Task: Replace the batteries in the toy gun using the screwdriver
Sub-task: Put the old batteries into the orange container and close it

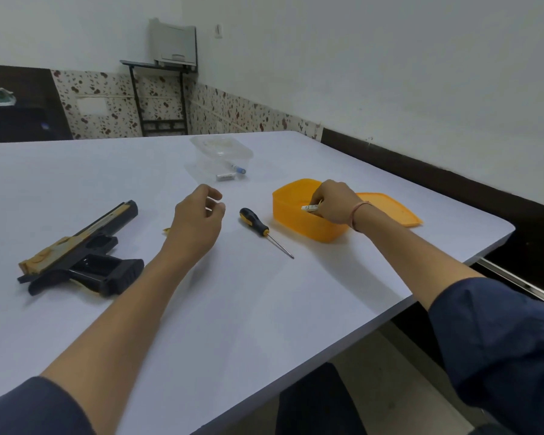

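From the head camera, one toy gun (76, 249) is lying flat on the left side of the white table (264, 309). It is black and tan, and its grip is pointing toward the person. One screwdriver (264, 230) is lying in the middle of the table, between the two hands, with no hand touching it. Its black and yellow handle is pointing away and its thin metal tip is pointing back toward the person.

There are three batteries in sight. The right hand (333, 202) is pinching one white battery (310, 208) in its curled fingers, right over the open orange box (296, 221). The fingers are dipping into the box. What else is inside the box is hidden.

The left hand (198, 221) is hovering over the table, near the screwdriver. Its fingers are loosely curled with the thumb close to them, and nothing is showing in it.

The orange lid (390, 211) is lying flat just behind the orange box. One clear box (220, 152) is sitting farther back. Two loose batteries (226, 176) are lying just in front of it; I cannot tell if they are on a clear lid. One tiny yellow bit (166, 230) is lying between the toy gun and the left hand.
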